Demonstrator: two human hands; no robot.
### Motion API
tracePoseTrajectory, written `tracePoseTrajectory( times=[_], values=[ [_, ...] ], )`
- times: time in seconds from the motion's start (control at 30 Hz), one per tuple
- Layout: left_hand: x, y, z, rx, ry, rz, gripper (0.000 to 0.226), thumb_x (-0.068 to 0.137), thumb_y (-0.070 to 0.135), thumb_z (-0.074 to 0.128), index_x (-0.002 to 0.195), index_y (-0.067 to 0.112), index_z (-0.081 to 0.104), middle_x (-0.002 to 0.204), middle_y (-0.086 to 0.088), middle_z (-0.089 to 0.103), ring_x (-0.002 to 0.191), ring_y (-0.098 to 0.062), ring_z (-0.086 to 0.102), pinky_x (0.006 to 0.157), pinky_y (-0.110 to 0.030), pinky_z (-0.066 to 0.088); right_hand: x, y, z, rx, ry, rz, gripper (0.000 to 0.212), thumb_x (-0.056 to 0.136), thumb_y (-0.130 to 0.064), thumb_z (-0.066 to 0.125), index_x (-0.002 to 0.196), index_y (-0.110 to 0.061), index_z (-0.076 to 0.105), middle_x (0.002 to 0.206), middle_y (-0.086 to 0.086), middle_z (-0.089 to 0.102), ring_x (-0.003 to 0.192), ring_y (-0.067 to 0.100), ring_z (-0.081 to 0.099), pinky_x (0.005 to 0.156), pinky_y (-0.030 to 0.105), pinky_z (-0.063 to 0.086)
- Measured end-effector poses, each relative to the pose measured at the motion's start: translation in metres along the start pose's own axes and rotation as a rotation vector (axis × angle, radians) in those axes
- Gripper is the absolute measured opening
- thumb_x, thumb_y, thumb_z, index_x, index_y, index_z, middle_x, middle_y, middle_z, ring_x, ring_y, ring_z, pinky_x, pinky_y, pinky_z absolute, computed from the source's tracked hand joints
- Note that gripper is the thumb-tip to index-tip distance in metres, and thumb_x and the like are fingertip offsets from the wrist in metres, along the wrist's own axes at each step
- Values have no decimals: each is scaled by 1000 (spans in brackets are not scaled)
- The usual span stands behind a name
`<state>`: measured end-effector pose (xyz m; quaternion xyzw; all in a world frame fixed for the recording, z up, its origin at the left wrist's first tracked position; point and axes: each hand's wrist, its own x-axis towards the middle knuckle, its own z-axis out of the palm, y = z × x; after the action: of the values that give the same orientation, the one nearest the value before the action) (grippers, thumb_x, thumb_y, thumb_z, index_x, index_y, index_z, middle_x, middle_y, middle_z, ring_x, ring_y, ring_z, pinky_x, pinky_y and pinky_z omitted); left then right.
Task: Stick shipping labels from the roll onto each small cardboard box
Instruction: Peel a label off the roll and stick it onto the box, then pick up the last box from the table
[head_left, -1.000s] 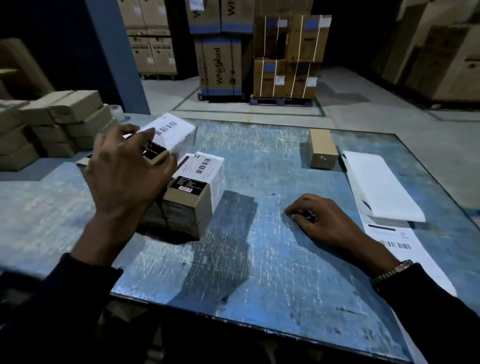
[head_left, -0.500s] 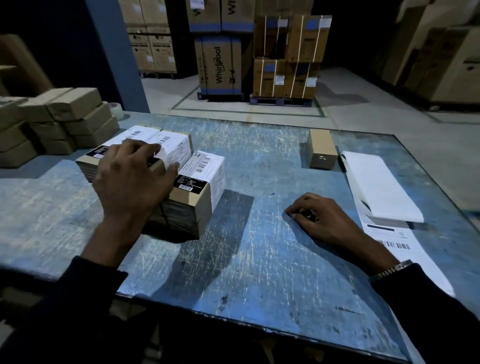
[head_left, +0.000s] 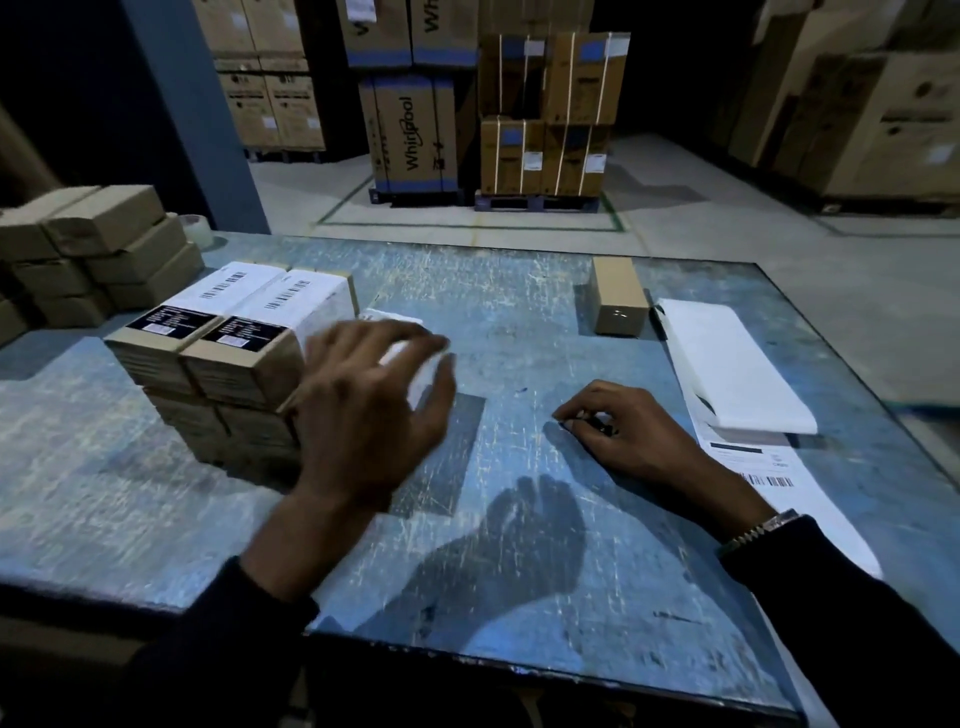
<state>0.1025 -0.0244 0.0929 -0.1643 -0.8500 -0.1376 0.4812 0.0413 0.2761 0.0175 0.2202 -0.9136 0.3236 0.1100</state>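
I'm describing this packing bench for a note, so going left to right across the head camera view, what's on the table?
Unlabeled box pile → labeled box stack → left hand → right hand → label strip. The lone box overlaps the right hand's span, so I've left it out.

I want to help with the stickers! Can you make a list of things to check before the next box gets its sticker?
1. Finished pile: the labelled boxes sit stacked neatly at the left. Ok.
2. Next box: one plain box stands alone at the far side of the table, no label showing. Ok.
3. Labels ready: the label strip lies at the right, beside the plain box. Ok.
4. Left hand: fingers spread open, holding nothing, but blurred. Ok.
5. Right hand: fingers curled on the table over something small and dark. Cannot tell what.
6. More boxes: the unlabelled stack waits at the far left. Ok.
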Motion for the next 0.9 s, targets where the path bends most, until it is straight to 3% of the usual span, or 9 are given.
tracePoseTrajectory(
  times=[0.17,0.27,0.33,0.43,0.53,0.6,0.67,0.77,0.9],
  values=[
    [-14,70,57,-192,-302,68,13,98,29,70,100,22,81,97,2,77,85,-26,71,79,-40,52,4,5,-20,31,203,70,16,99,-13,71,109,-20,82,100,-10,73,92,5,69,72,9,44],
    [-13,72,107,-214,-538,-6,23,101,32,64,115,19,77,115,-1,75,108,-29,67,88,-44,54,6,12,-26,7,303,151,16,97,-15,71,107,-22,82,99,-10,73,92,3,68,71,9,43],
    [-20,69,132,-216,-649,19,23,104,36,56,112,18,70,120,-3,70,118,-31,61,93,-44,50,5,16,-26,19,359,225,15,97,-15,71,107,-19,82,100,-7,75,93,0,68,73,6,43],
    [-32,65,146,-242,-682,9,38,109,37,50,137,18,67,141,-3,65,133,-30,56,105,-44,44,10,19,-32,30,380,318,17,97,-17,73,112,-17,82,105,-4,79,91,-3,68,79,1,43],
    [-37,62,148,-272,-679,11,41,109,36,52,144,17,64,148,-4,62,138,-28,54,111,-44,43,35,24,-45,12,346,427,23,95,-23,75,116,-15,80,107,2,80,96,12,72,90,22,54],
    [-36,59,151,-311,-692,-3,43,108,38,54,145,18,64,148,-3,61,138,-28,52,112,-45,44,58,29,-51,-8,366,466,24,92,-29,77,111,-14,79,103,5,80,96,21,74,86,31,57],
    [-35,57,152,-328,-704,-13,43,106,40,55,143,20,66,146,-1,62,136,-26,53,108,-45,46,83,37,-51,-62,369,494,41,91,-38,79,118,-8,73,111,12,77,105,28,71,83,32,54],
    [-32,53,151,-338,-707,-32,43,105,45,56,141,24,67,144,3,63,134,-23,53,106,-45,48,120,54,-42,-91,339,567,76,89,-58,77,138,-4,55,133,21,58,119,41,61,91,41,53],
    [-33,52,149,-365,-711,-50,43,105,46,57,143,25,66,146,4,61,136,-20,52,108,-45,48,147,80,-25,-285,366,661,89,80,-79,71,131,-8,52,137,21,44,126,47,47,97,54,48]
  ],
)
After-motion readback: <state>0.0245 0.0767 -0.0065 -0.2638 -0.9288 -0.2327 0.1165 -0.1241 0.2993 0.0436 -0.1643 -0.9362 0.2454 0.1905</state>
